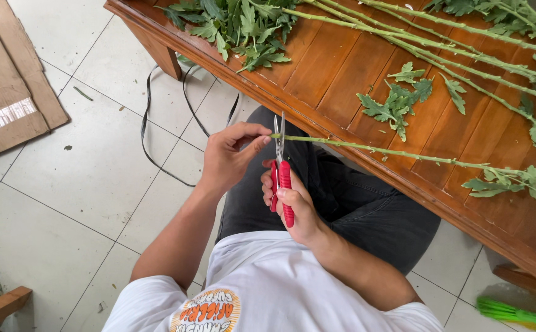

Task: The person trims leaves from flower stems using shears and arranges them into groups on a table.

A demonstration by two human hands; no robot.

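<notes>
Head view: my left hand (228,157) pinching cut end of long green flower stem (391,151) between thumb and fingers. My right hand (296,206) wrapped tight around red-handled scissors (282,172), blades at stem tip. Stem runs right across wooden table (336,67) edge. Loose leaves (397,101), more leafy stems (465,55) on table. Black cable (151,132), cardboard (6,80) on tiled floor.
</notes>
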